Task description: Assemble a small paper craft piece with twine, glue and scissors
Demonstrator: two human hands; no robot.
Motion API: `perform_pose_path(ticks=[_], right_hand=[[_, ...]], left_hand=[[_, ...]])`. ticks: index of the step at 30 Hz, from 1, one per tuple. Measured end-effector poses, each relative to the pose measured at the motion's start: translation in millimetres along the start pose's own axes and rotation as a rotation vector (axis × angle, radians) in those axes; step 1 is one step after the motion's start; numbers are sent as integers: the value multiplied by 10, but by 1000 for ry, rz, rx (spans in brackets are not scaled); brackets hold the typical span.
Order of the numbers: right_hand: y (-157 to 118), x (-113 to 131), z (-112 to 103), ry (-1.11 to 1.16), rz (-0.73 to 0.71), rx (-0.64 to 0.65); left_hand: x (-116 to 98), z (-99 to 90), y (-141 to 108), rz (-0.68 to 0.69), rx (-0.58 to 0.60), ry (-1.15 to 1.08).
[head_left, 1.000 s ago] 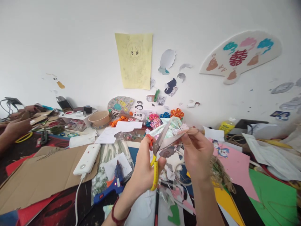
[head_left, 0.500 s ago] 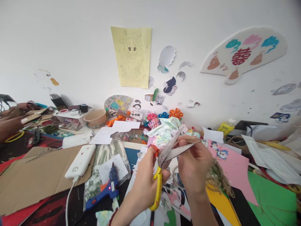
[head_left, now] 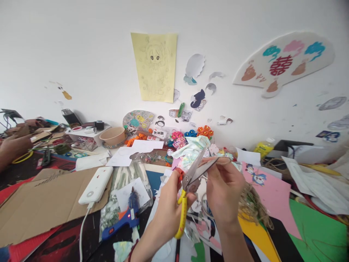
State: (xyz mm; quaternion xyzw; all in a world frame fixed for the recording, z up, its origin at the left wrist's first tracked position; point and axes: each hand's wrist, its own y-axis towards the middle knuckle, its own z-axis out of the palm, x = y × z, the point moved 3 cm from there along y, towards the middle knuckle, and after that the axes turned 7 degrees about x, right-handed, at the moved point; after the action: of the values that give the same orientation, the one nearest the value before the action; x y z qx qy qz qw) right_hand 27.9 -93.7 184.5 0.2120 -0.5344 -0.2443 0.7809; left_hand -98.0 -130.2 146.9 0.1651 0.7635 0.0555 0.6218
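My left hand (head_left: 166,207) grips scissors (head_left: 184,214) with yellow handles, their two metal blades spread apart and pointing up and to the right. A small orange-red piece (head_left: 180,172) shows by my left thumb, partly hidden. My right hand (head_left: 225,189) is closed, pinching a thin brownish strip (head_left: 224,160) between thumb and fingers. One blade crosses right in front of that strip; whether it touches cannot be told. Behind the blades lies crumpled pale green and white material (head_left: 188,151).
A blue glue gun (head_left: 124,221) with a lit red light lies left of my forearm. Beside it are a white power bank (head_left: 96,185) with a cable and cardboard (head_left: 43,207). Twine (head_left: 253,207) and pink paper (head_left: 272,196) lie right. Another person's hand (head_left: 16,147) is far left.
The scissor blades have come somewhat closer together, and the lower blade has swung up towards the strip. Both hands stay nearly in place. The whole view has shifted slightly.
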Motion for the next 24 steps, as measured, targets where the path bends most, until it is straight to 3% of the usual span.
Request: perform_pose_path(ticks=[10, 24], right_hand=[[-1, 9, -2, 78, 35, 1], [15, 118, -50, -91, -129, 2]], left_hand=[[15, 3, -11, -21, -2, 48], [51, -33, -21, -68, -5, 154]])
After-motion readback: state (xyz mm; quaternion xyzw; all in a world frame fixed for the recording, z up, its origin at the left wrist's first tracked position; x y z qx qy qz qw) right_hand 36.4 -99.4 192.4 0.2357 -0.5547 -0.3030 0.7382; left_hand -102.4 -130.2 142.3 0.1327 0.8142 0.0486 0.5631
